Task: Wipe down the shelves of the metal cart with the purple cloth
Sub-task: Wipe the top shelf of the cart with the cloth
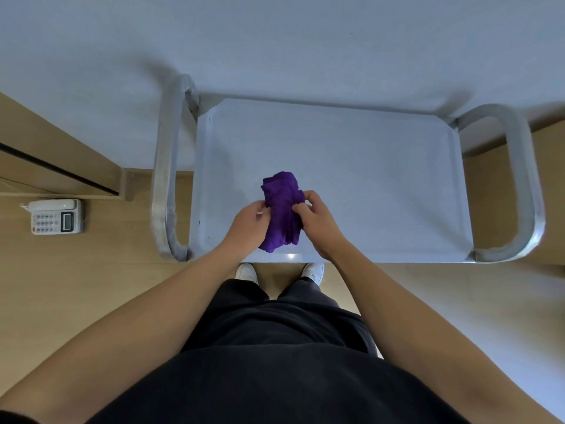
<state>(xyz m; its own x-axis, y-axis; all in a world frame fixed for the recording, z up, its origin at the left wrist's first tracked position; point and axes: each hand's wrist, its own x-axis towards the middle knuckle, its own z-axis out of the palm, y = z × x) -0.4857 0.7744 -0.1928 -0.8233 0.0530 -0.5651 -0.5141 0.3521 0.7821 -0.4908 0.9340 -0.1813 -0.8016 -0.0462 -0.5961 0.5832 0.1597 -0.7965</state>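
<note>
A metal cart (382, 179) stands in front of me, and I look straight down on its flat top shelf. The purple cloth (281, 209) is bunched up above the near middle of that shelf. My left hand (247, 223) grips the cloth's left side. On the other side, my right hand (318, 220) pinches the cloth between thumb and fingers. The cloth's lower end hangs between my two hands. The cart's lower shelves are hidden under the top one.
Tubular handles (166, 179) loop out at both ends of the cart. A white wall runs behind it. A white desk phone (56, 216) lies on the wooden floor at the left, near a wooden door frame (61, 169). My white shoes (313, 270) touch the cart's near edge.
</note>
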